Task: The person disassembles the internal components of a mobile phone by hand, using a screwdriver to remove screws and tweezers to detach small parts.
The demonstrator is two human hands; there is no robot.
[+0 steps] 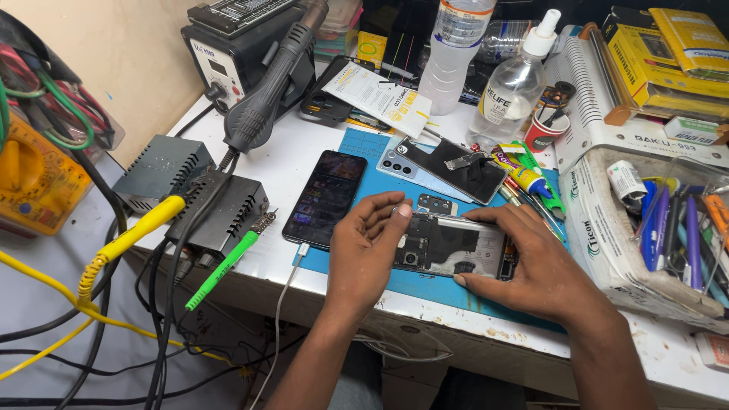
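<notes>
Both hands are on the opened smartphone (pixel 456 247), lying back-off on the blue work mat (pixel 425 287) at the tabletop's (pixel 288 163) front edge. The left hand (pixel 364 254) cups its left end, fingers (pixel 387 209) curled over it; the right hand (pixel 531 266) lies flat along the right end, pinning it. This looks like steadying the exposed internals; anything next wants a light, precise touch. Behind lie a removed back cover (pixel 448 167), a lit phone (pixel 326 197), a hot-air station (pixel 243 53).

Beige wall (pixel 114 45), white workbench (pixel 281 163) (edge chipped), tangled cables (pixel 99 334) below
</notes>
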